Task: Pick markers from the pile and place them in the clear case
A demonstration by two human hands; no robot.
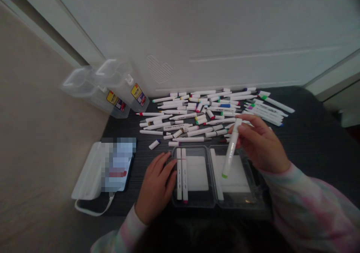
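Observation:
Between the thumb and fingers of my right hand (260, 144) is a white marker (231, 150) with a light green end pointing down. It hangs tilted above the right half of an open clear plastic case (211, 204). Another white marker (216, 174) lies in that half, close to the middle hinge. Two capped markers (181, 174) lie side by side in the left half, along its left wall. My left hand (157, 183) rests at the case's left edge with its fingers spread, touching the rim and holding nothing.
Many loose markers and caps (191, 112) cover the back of the dark table (309, 133). Two upright clear plastic boxes (122, 84) stand at the back left. A phone (119, 165) and a white power bank with a cable (88, 174) lie at the left edge. A white door (210, 32) rises behind.

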